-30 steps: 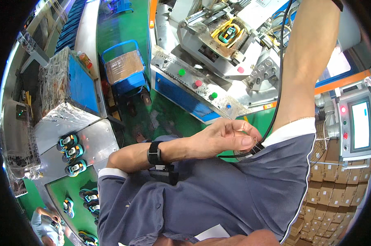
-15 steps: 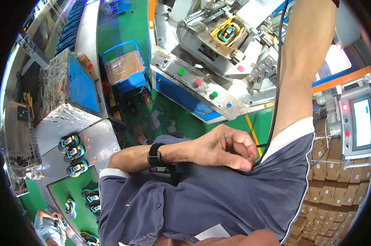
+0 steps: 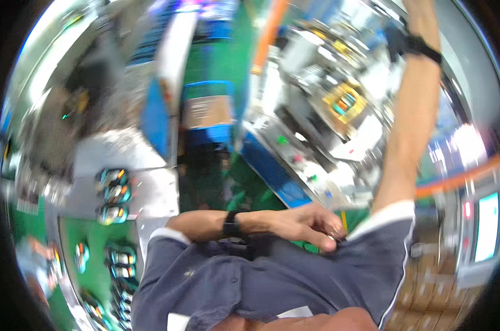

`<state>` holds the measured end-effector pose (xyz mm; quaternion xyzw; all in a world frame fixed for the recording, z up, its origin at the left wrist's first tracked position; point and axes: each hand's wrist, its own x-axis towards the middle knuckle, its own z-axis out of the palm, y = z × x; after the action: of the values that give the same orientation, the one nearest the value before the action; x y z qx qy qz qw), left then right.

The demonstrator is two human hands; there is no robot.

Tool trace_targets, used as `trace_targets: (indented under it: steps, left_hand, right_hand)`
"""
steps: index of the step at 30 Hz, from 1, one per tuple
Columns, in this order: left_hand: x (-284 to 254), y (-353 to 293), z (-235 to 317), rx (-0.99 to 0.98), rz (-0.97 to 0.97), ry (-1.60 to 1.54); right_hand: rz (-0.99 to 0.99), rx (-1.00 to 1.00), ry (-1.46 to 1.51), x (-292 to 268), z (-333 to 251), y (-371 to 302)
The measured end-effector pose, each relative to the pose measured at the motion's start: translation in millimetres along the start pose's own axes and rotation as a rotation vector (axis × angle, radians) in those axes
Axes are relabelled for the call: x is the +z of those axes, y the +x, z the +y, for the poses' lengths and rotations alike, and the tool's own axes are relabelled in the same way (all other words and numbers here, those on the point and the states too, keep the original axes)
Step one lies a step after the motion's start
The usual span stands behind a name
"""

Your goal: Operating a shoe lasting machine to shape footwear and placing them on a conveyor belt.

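Observation:
My left hand (image 3: 308,223) lies across my chest, a black watch (image 3: 230,224) on its wrist. Its fingers are curled and pinch the edge of my grey-blue shirt (image 3: 272,287) near the right shoulder. My right arm rises to the upper right with a black band (image 3: 421,47) round the wrist. Only a blurred bit of my right hand (image 3: 418,14) shows at the top rim, and I cannot tell what it holds. The whole picture is smeared by motion.
A machine with a blue-fronted button panel (image 3: 294,165) stands ahead on a green floor. A blue bin holding a brown carton (image 3: 206,113) stands to its left. Several teal parts (image 3: 113,194) lie on a grey table at the left. A small screen (image 3: 486,226) glows at the right.
The view has swung and blurred. My left hand has slid slightly down and right onto the shirt's edge, fingers closing. The right arm stays raised.

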<state>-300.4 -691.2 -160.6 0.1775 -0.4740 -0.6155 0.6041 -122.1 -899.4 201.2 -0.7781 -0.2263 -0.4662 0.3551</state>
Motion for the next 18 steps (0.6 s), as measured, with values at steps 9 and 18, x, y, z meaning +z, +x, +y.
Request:
trace_targets:
  steps: [9, 18]
  left_hand:
    - [-54.7, -121.9, 57.6, 0.326, 0.558, 0.488]
    - [-45.3, -331.2, 54.3, 0.669, 1.096, 0.246]
  right_hand:
    - [-0.464, -0.183, -0.079, 239.6, 36.1, 20.1]
    - [-0.668, -0.619, 0.044, 553.6, -177.0, 20.3]
